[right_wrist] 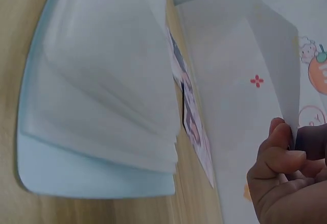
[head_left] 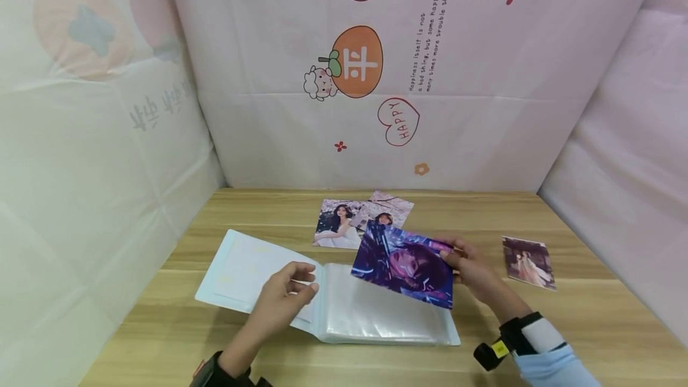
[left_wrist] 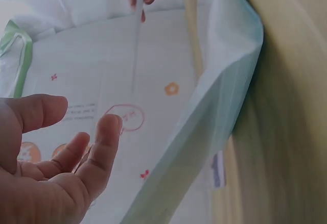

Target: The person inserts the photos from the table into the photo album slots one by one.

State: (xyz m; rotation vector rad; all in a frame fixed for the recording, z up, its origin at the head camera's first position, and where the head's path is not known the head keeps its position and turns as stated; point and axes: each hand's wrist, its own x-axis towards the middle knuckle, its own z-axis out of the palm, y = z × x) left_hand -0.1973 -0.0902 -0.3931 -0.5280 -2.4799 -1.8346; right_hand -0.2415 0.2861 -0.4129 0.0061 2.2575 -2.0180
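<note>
Right hand [head_left: 473, 270], right of centre, grip clamped on edge of purple photo [head_left: 405, 264] held tilted above open album [head_left: 322, 297] at lower centre of wooden worktop [head_left: 591, 315]. Left hand [head_left: 282, 300] over album's left page, fingers loosely curled, gripping nothing. Two photos [head_left: 360, 220] lying behind, partly hidden by purple photo; small photo [head_left: 528, 261] at far right. Printed cloth backdrop [head_left: 484, 106] across upper frame

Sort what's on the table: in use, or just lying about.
In use: purple photo pinched in the right hand; open album, left hand over its cover.
Lying about: two photos behind the album; one photo at right.
</note>
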